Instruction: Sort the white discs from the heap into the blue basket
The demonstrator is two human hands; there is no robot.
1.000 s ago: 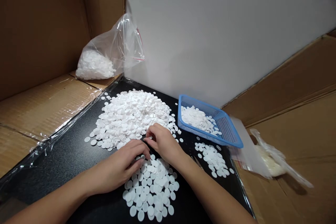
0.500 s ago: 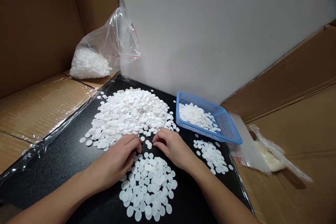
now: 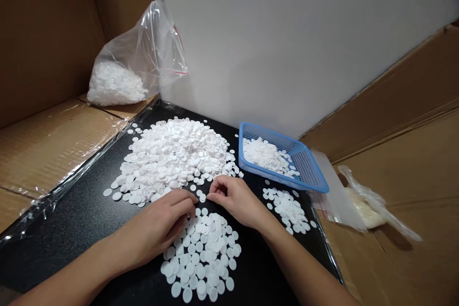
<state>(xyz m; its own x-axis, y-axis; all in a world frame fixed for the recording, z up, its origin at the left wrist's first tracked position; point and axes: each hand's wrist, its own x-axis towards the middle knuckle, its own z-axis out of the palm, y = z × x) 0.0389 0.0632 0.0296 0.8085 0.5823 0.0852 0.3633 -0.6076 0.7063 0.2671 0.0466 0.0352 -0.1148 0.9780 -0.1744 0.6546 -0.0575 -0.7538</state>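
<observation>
My left hand (image 3: 167,217) rests palm down with curled fingers at the upper left edge of the near group of white discs (image 3: 206,256). Its thumb is mostly hidden and I cannot see what, if anything, lies under the fingertips. Across a small gap, my right hand (image 3: 234,198) has thumb and forefinger pinched together beside a few loose white discs (image 3: 202,197); whether a disc is between them does not show. Behind both hands rises a large heap of white discs (image 3: 179,153).
A blue perforated basket (image 3: 304,185) with discs in it stands at the back right. Nearer lies a smaller disc group (image 3: 289,210). A clear bag of white pieces (image 3: 116,83) sits back left on cardboard, another plastic bag (image 3: 366,208) at right. A grey wall (image 3: 287,48) closes the back.
My left hand has shifted slightly toward me, its fingertips lowering onto the near discs. My right hand stays nearly in place. The whole view has drifted slightly.
</observation>
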